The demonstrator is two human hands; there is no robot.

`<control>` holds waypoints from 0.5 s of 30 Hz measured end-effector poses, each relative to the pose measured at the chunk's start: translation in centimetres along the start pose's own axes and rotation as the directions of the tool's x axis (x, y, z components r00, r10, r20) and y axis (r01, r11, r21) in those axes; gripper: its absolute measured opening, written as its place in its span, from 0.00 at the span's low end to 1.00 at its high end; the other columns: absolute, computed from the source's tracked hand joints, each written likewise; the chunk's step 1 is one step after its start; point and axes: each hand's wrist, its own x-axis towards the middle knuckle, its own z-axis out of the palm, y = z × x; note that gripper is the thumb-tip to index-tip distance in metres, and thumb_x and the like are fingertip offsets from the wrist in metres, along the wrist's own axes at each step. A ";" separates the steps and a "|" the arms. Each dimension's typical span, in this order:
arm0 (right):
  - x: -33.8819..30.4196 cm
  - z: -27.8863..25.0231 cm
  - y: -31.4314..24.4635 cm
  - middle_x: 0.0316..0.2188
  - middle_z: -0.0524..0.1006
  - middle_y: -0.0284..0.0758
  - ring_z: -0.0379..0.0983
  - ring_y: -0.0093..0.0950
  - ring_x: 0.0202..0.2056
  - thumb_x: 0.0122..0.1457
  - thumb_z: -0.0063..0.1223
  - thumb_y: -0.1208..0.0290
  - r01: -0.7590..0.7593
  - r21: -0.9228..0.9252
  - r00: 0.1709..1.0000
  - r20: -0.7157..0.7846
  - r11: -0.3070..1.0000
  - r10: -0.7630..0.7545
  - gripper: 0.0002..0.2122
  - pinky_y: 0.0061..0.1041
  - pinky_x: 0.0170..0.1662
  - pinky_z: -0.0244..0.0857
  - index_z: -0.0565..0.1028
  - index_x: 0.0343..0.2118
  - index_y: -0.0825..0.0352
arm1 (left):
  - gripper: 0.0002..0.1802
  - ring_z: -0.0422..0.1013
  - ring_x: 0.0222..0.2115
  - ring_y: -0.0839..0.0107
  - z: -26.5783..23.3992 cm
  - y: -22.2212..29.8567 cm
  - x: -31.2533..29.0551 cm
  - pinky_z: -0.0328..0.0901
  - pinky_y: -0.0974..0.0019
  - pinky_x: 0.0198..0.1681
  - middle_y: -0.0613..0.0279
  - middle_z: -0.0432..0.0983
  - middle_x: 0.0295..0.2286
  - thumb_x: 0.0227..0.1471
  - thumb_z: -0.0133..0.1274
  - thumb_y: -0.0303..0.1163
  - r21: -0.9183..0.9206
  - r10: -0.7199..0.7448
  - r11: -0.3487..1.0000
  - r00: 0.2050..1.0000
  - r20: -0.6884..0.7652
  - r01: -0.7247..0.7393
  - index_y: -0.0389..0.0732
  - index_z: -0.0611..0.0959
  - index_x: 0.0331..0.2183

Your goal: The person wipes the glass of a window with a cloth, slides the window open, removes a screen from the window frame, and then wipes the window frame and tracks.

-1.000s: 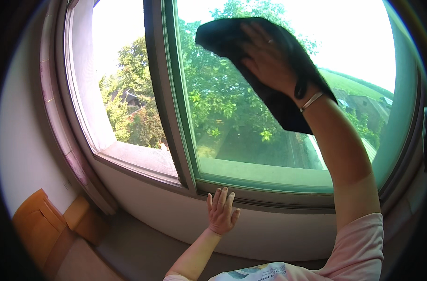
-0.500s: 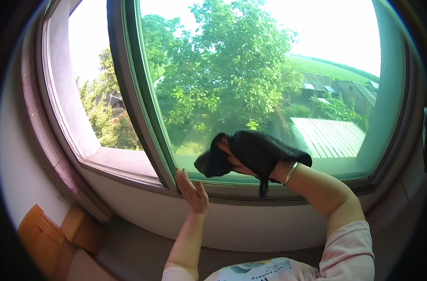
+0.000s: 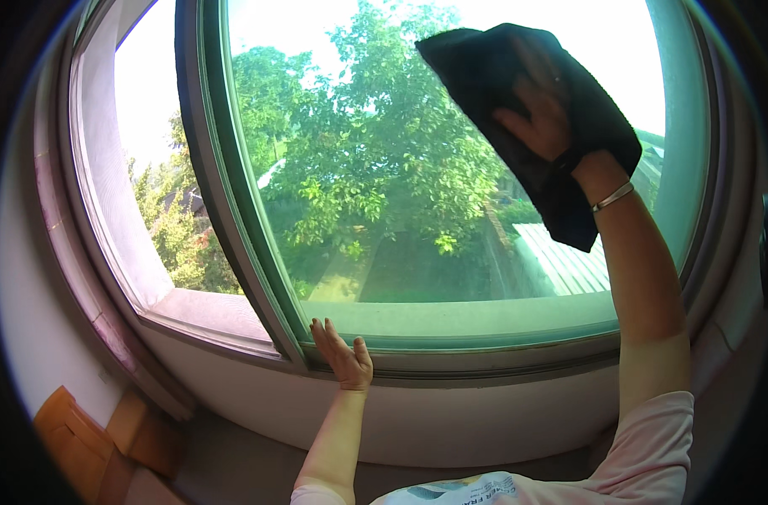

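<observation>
High on the right of the green-tinted window pane (image 3: 375,278), my right hand (image 3: 539,122) presses a black cloth (image 3: 476,71) against the glass. The cloth is spread out wide under the palm, and one lower corner hangs beside my wrist. My thumb stands apart from the fingers, which lie outstretched over the cloth; their tips are dim against it. A silvery bracelet (image 3: 613,197) sits on that wrist. My left hand (image 3: 343,358) is raised, open and holding nothing, at the lower left corner of the pane. Its fingertips reach the window frame (image 3: 293,353); whether they touch it I cannot tell.
Left of the upright frame bar (image 3: 220,168) the window stands open above a pale outer sill (image 3: 203,310). A pinkish curtain (image 3: 85,269) hangs at the far left. Below it are an orange-brown wooden furniture piece (image 3: 68,433) and a brown box-like piece (image 3: 144,431).
My right hand has swept up and to the right from the lower pane, and the bunched cloth is now spread out. The left hand stays by the frame. The view has shifted slightly.
</observation>
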 end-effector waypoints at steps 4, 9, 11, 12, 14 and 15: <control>0.0 -1.4 -0.9 0.46 0.64 0.43 0.57 0.41 0.50 0.46 0.54 0.59 -0.123 -0.090 0.992 0.021 0.988 0.125 0.24 0.40 0.52 0.50 0.67 0.47 0.61 | 0.34 0.41 0.55 0.42 0.5 -0.5 -0.6 0.40 0.46 0.55 0.35 0.43 0.53 0.54 0.34 0.46 0.067 0.024 0.998 0.999 -0.043 -0.021 0.28 0.51 0.53; -10.4 -3.7 -10.2 0.48 0.64 0.34 0.51 0.38 0.56 0.41 0.54 0.52 -0.101 0.037 0.910 0.409 0.994 0.077 0.18 0.40 0.51 0.50 0.74 0.38 0.50 | 0.35 0.42 0.55 0.41 0.1 -0.5 -0.6 0.40 0.47 0.56 0.35 0.43 0.54 0.54 0.34 0.46 0.089 0.044 0.995 0.997 -0.059 -0.039 0.28 0.50 0.54; -16.0 -3.7 -11.0 0.50 0.63 0.34 0.53 0.36 0.54 0.43 0.50 0.54 -0.067 0.198 0.842 0.538 0.978 -0.052 0.14 0.37 0.50 0.53 0.75 0.32 0.55 | 0.35 0.42 0.55 0.41 0.6 -0.3 -0.4 0.41 0.47 0.56 0.35 0.43 0.54 0.54 0.35 0.45 0.093 0.044 0.995 0.997 -0.057 -0.038 0.28 0.50 0.54; -18.2 -3.8 -11.6 0.49 0.63 0.33 0.54 0.35 0.53 0.45 0.49 0.56 -0.055 0.250 0.781 0.614 0.967 -0.114 0.14 0.36 0.49 0.55 0.75 0.32 0.57 | 0.35 0.42 0.55 0.41 0.7 -0.5 -0.3 0.41 0.47 0.56 0.35 0.44 0.54 0.54 0.35 0.45 0.108 0.046 0.993 0.997 -0.058 -0.039 0.28 0.50 0.54; -20.4 -4.4 -11.9 0.49 0.63 0.32 0.56 0.33 0.51 0.47 0.46 0.58 -0.181 0.370 0.662 0.731 0.911 -0.166 0.15 0.34 0.47 0.56 0.73 0.35 0.59 | 0.35 0.42 0.56 0.42 0.9 -0.7 -0.2 0.40 0.48 0.56 0.36 0.43 0.54 0.54 0.35 0.44 0.118 0.053 0.992 0.997 -0.061 -0.046 0.29 0.50 0.54; -20.2 -4.8 -11.8 0.49 0.63 0.32 0.57 0.32 0.50 0.49 0.45 0.58 -0.316 0.418 0.609 0.778 0.851 -0.156 0.16 0.34 0.46 0.57 0.72 0.38 0.59 | 0.34 0.41 0.56 0.43 1.1 -0.8 -0.2 0.40 0.49 0.56 0.36 0.42 0.54 0.54 0.36 0.43 0.121 0.060 0.991 0.996 -0.064 -0.052 0.29 0.49 0.54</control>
